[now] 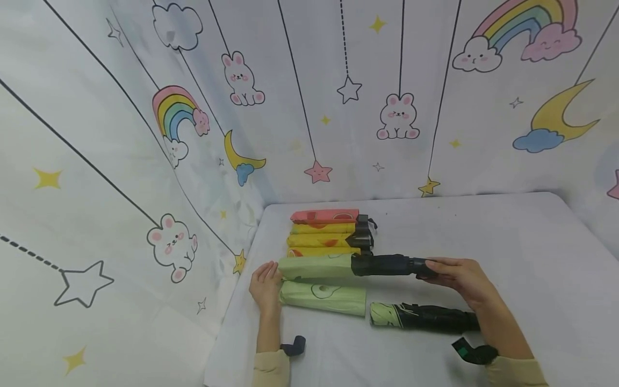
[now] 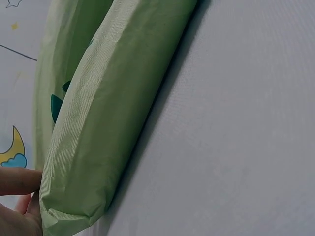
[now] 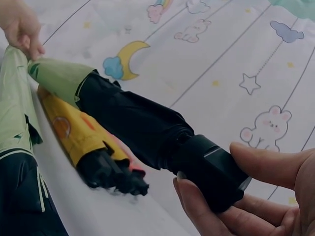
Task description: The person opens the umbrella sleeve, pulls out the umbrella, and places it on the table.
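A folding umbrella [image 1: 382, 265] is held level above the table, its far part inside a light green sleeve [image 1: 316, 267]. My right hand [image 1: 459, 277] grips its black handle [image 3: 209, 164] between thumb and fingers. At the closed end of the sleeve, my left hand [image 1: 266, 282] pinches the fabric with its fingertips. Nearer to me lies a second green sleeve [image 1: 340, 300] with an avocado print. To its right another folded umbrella [image 1: 430, 318], black with a green end, lies below my right hand and is partly hidden by the wrist.
Behind the held umbrella, several sleeved umbrellas lie side by side: yellow ones [image 1: 319, 240] and a red one [image 1: 324, 216], their black handles pointing right. The white table [image 1: 508, 231] meets a cloth backdrop [image 1: 300, 107] printed with rabbits, stars and rainbows at the back and left.
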Demonstrator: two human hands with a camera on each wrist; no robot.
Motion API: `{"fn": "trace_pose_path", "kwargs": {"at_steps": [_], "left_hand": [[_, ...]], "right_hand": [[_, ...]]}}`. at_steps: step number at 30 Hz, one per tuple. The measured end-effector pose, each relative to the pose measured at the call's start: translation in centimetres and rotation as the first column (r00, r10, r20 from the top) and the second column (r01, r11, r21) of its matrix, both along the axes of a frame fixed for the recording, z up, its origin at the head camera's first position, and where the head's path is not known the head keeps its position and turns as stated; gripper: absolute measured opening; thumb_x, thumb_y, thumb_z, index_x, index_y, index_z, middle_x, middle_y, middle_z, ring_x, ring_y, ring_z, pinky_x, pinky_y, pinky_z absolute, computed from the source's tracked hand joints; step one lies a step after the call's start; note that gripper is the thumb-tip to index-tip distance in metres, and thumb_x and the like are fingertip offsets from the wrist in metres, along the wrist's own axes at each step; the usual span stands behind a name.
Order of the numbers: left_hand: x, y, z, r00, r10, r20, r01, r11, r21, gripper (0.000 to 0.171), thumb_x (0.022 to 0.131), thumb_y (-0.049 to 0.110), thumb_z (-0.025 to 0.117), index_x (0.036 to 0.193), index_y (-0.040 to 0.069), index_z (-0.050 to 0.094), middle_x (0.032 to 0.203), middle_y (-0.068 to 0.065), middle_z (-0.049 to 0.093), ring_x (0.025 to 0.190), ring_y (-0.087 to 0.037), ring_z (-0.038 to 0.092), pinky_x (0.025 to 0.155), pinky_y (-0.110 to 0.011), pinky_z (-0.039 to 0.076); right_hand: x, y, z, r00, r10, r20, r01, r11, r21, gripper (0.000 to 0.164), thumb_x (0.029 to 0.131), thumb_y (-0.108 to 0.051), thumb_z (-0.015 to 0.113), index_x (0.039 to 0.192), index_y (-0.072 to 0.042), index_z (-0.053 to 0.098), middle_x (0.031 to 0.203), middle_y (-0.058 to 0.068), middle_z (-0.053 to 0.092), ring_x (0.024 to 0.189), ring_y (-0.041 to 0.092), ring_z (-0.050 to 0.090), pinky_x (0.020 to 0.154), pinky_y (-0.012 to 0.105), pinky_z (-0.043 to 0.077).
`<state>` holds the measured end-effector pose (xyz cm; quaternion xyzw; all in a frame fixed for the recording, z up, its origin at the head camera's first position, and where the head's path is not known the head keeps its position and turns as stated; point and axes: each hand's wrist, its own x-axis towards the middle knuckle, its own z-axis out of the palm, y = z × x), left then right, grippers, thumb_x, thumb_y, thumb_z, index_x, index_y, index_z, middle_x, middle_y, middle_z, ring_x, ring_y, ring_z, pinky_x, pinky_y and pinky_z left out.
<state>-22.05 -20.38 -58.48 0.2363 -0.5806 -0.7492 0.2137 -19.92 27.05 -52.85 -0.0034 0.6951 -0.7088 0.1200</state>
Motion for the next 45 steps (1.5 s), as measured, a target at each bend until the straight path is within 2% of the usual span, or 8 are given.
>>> {"fn": "trace_pose_path", "kwargs": {"at_steps": [15, 21, 29, 38, 45], "left_hand": [[-0.2, 0.3, -0.2, 1.0, 0.005, 0.016, -0.005, 1.0, -0.021, 0.045, 0.091, -0.016, 0.068, 0.134, -0.007, 0.055, 0.135, -0.025, 0.065, 0.126, -0.033, 0.065, 0.095, -0.027, 0.059], [-0.2, 0.3, -0.4, 1.0, 0.001, 0.01, -0.001, 1.0, -0.021, 0.044, 0.092, -0.015, 0.068, 0.133, -0.005, 0.056, 0.134, -0.024, 0.065, 0.126, -0.032, 0.066, 0.095, -0.026, 0.059], [-0.2, 0.3, -0.2, 1.0, 0.004, 0.022, -0.003, 1.0, -0.02, 0.045, 0.092, -0.016, 0.067, 0.134, -0.006, 0.057, 0.134, -0.024, 0.065, 0.125, -0.032, 0.066, 0.093, -0.025, 0.06], [-0.3, 0.2, -0.5, 0.999, -0.007, 0.035, 0.008, 0.999, -0.047, 0.044, 0.092, -0.017, 0.065, 0.133, -0.005, 0.057, 0.135, -0.024, 0.065, 0.126, -0.033, 0.066, 0.094, -0.025, 0.059], [-0.4, 0.0, -0.7, 0.999, -0.011, 0.033, 0.012, 0.999, -0.031, 0.045, 0.093, -0.016, 0.065, 0.136, -0.005, 0.056, 0.137, -0.023, 0.064, 0.127, -0.033, 0.065, 0.095, -0.025, 0.059]], "right_hand": [[0.8, 1.6, 0.5, 1.0, -0.024, 0.006, 0.025, 0.999, -0.04, 0.025, 0.101, -0.014, 0.071, 0.121, 0.001, 0.076, 0.105, -0.006, 0.078, 0.093, 0.02, 0.079, 0.085, 0.027, 0.063], [1.2, 2.5, 0.4, 1.0, -0.02, -0.002, 0.02, 0.995, -0.1, 0.02, 0.102, -0.007, 0.068, 0.119, -0.001, 0.078, 0.106, -0.005, 0.078, 0.092, 0.021, 0.079, 0.085, 0.03, 0.064], [1.6, 3.7, 0.5, 1.0, -0.028, 0.011, 0.03, 0.992, -0.122, 0.02, 0.103, -0.007, 0.067, 0.118, -0.003, 0.078, 0.107, -0.005, 0.078, 0.092, 0.021, 0.079, 0.084, 0.025, 0.063], [2.0, 4.6, 0.5, 0.999, -0.042, 0.013, 0.042, 0.998, -0.056, 0.021, 0.104, -0.009, 0.066, 0.121, -0.005, 0.078, 0.107, -0.009, 0.077, 0.092, 0.019, 0.079, 0.083, 0.018, 0.061], [2.2, 5.1, 0.6, 0.999, -0.044, 0.007, 0.045, 0.995, -0.091, 0.02, 0.104, -0.005, 0.064, 0.117, -0.007, 0.079, 0.106, -0.007, 0.078, 0.091, 0.02, 0.079, 0.084, 0.02, 0.061]]}}
